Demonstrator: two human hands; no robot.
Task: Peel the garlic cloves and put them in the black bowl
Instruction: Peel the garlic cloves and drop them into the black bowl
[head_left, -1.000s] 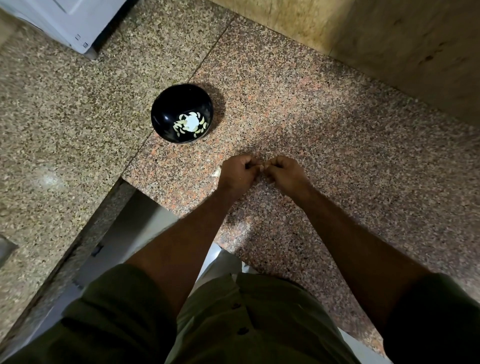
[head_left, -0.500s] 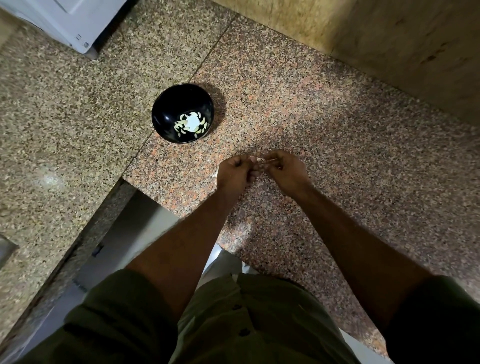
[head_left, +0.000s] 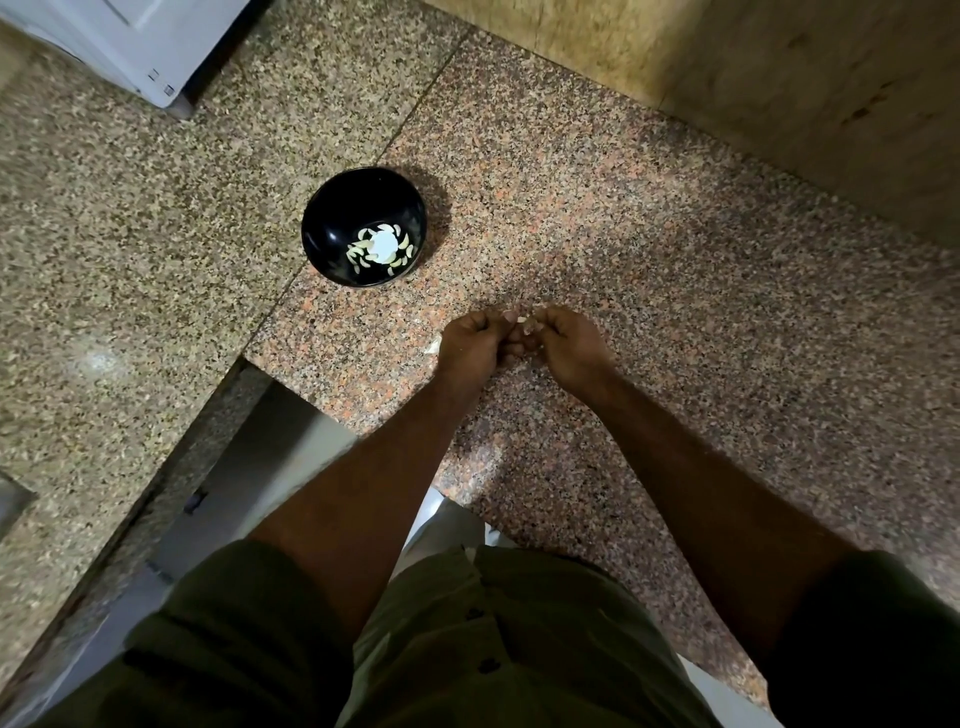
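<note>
Both hands (head_left: 524, 340) pinching garlic clove (head_left: 521, 318), peeled cloves (head_left: 382, 249) in black bowl (head_left: 332, 228)

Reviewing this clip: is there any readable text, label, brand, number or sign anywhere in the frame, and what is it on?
No text can be read in this frame.
White appliance, top left: two small dark marks near its lower corner, too small to read.
Black bowl: no print; the pale shapes inside are peeled garlic cloves and a bright glare spot.
Granite counter, the wall and the olive shirt: no lettering.
</note>
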